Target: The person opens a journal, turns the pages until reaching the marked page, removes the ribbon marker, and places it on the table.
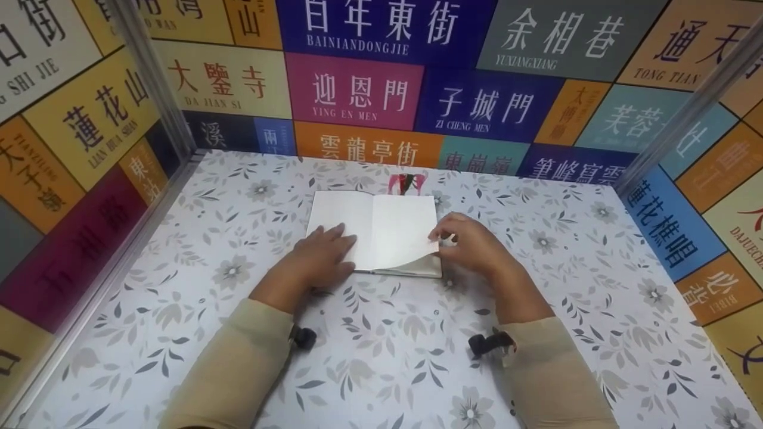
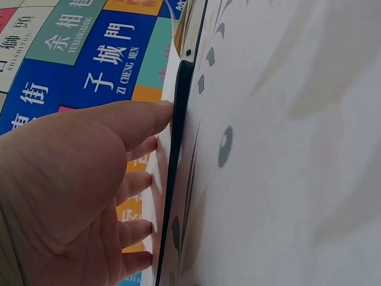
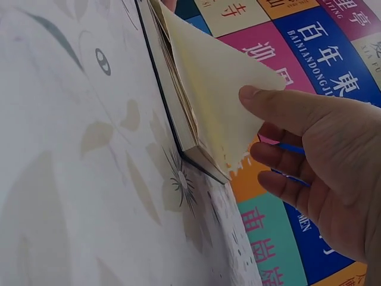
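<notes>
An open notebook (image 1: 402, 217) with blank white pages lies on the patterned tabletop. My left hand (image 1: 322, 253) rests on its left page with the fingers extended. In the left wrist view, the thumb and fingertips of that hand (image 2: 89, 179) press on the page above the notebook's dark cover (image 2: 172, 173). At the right edge, my right hand (image 1: 471, 241) pinches a page whose near corner curves up off the stack. The right wrist view shows this lifted page (image 3: 220, 89) between the thumb and fingers of my right hand (image 3: 333, 149), with the thick page block (image 3: 178, 95) beneath.
A small pink and dark item (image 1: 407, 183) lies just behind the notebook. The floral-patterned tabletop (image 1: 369, 357) spreads around it. Panels with colourful printed signs (image 1: 357, 89) stand at the back and both sides. Black bands with small devices (image 1: 492, 344) sit at both wrists.
</notes>
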The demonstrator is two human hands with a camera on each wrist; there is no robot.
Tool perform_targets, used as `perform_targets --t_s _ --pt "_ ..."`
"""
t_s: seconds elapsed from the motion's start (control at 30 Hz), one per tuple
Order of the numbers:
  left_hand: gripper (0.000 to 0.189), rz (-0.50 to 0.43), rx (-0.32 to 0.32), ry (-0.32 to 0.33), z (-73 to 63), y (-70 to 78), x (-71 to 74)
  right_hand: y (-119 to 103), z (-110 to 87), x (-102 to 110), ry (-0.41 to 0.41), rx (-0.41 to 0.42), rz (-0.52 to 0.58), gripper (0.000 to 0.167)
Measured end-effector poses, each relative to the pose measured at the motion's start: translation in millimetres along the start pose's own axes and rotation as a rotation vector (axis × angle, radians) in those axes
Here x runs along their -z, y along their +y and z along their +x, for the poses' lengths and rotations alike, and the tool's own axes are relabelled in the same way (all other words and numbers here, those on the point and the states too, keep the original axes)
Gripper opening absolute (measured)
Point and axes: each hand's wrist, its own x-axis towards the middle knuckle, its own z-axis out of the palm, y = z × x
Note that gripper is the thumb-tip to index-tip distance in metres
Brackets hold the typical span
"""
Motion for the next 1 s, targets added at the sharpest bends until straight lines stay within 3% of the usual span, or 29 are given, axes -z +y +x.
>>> perform_targets --t_s 0.13,0.23,0.53,1.0 --pt "0.069 0.001 0.005 -0.005 -0.1 0.4 1.0 -1 0.1 -1 0.038 -0.001 0.039 0.046" --pt "0.07 0.007 0.0 -0.007 -0.1 0.4 1.4 -1 0.4 -1 0.054 -0.01 0.072 0.055" --pt "0.069 -0.003 0.002 0.004 1.9 -2.4 -0.9 -5 0.5 -3 0.085 -0.008 0.11 0.054" --pt "0.072 -0.01 0.005 0.009 4.6 -2.5 -1.2 -21 -1.6 -9 0.059 0.013 0.108 0.072"
